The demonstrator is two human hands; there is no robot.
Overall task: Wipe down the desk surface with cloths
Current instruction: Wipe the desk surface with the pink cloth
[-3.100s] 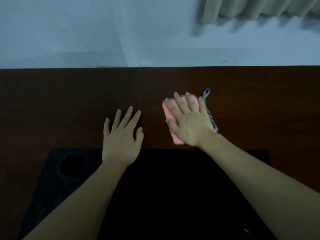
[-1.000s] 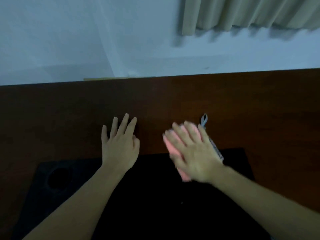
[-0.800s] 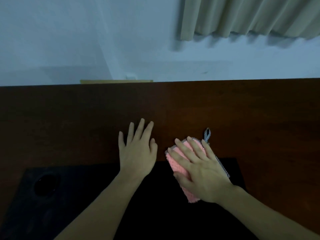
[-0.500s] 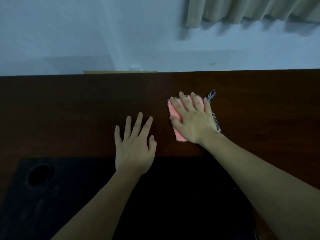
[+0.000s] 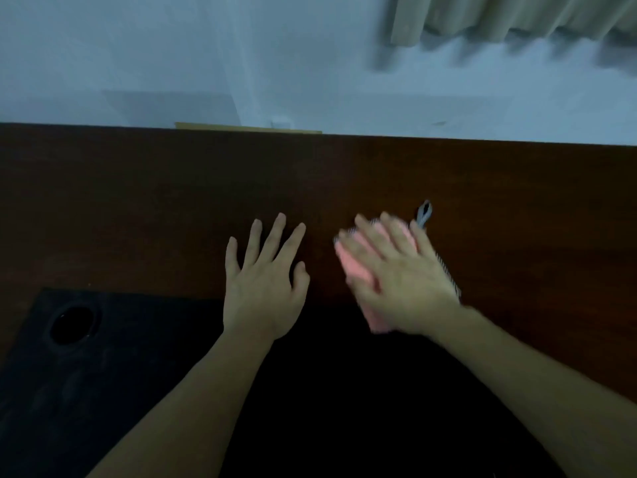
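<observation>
Dark brown desk under pale wall. Near edge: black mat, round hole at its left. Left hand flat on desk, fingers spread. Right hand, blurred, fingers straight, presses pink cloth across mat's far edge; long axis near-to-far, tilted, grey loop at far-right end. Beyond: curtain.

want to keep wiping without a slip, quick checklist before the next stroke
1. Right hand flat on the pink cloth: ok, though blurred.
2. Cloth lying flat on the desk: ok; its near end overlaps the black mat.
3. Left hand flat on the desk beside the cloth, apart from it: ok.
4. Hanging loop free of the fingers: ok.
5. Desk already clean: cannot tell, too dim.
</observation>
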